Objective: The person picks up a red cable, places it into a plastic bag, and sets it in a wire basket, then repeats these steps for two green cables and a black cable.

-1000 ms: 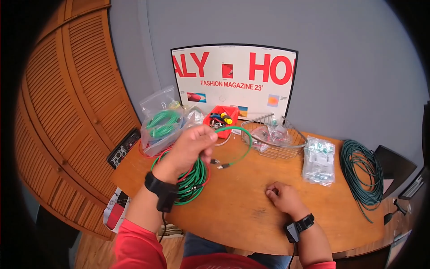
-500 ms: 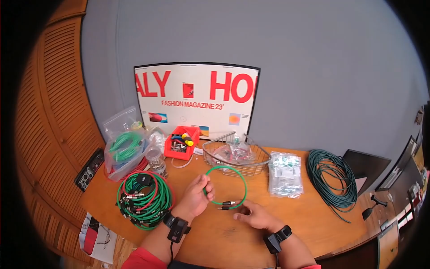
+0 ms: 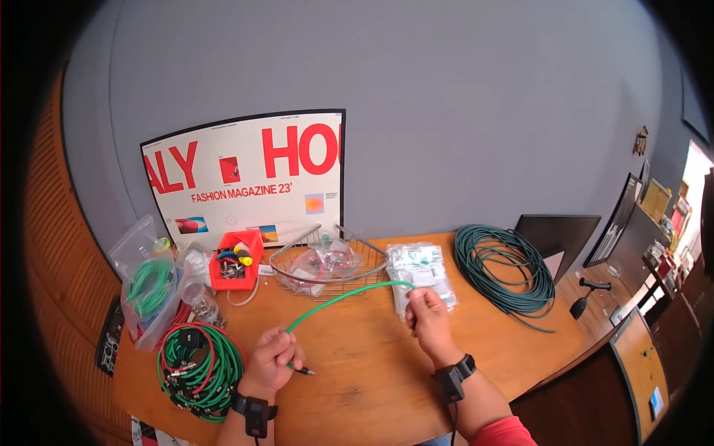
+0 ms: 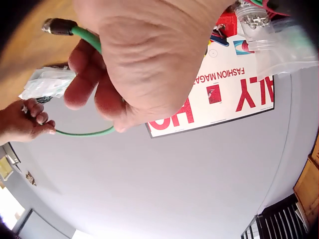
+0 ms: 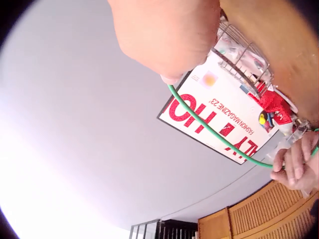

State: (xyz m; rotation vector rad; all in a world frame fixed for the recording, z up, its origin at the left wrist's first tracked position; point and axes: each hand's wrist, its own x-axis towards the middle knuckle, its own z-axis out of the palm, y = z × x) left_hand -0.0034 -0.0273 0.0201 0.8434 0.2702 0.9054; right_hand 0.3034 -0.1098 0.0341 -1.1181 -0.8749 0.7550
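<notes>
A green cable [image 3: 342, 296] arches between both hands above the wooden table. My left hand [image 3: 269, 362] grips it near one end, and a dark connector with a metal tip [image 4: 60, 26] sticks out past the fingers. Farther right, my right hand [image 3: 431, 323] pinches the cable's other end part, its tip hidden by the fingers. In the right wrist view the cable [image 5: 204, 123] runs in a gentle curve from one hand to the other. Left of my left hand lies a pile of coiled green and red cables [image 3: 201, 368] with metal connectors.
Behind the hands stand a red bin [image 3: 236, 271] of tools and connectors, a wire basket [image 3: 331, 271] with bagged parts, and a monitor [image 3: 245, 175]. Clear plastic bags [image 3: 420, 267] and a dark green cable coil [image 3: 476, 275] lie right. A bag of cables [image 3: 145, 297] sits left.
The looped green cable has been drawn out into an arch. My right hand, earlier resting on the table, has come to the cable and moved right with it. The head view has turned right.
</notes>
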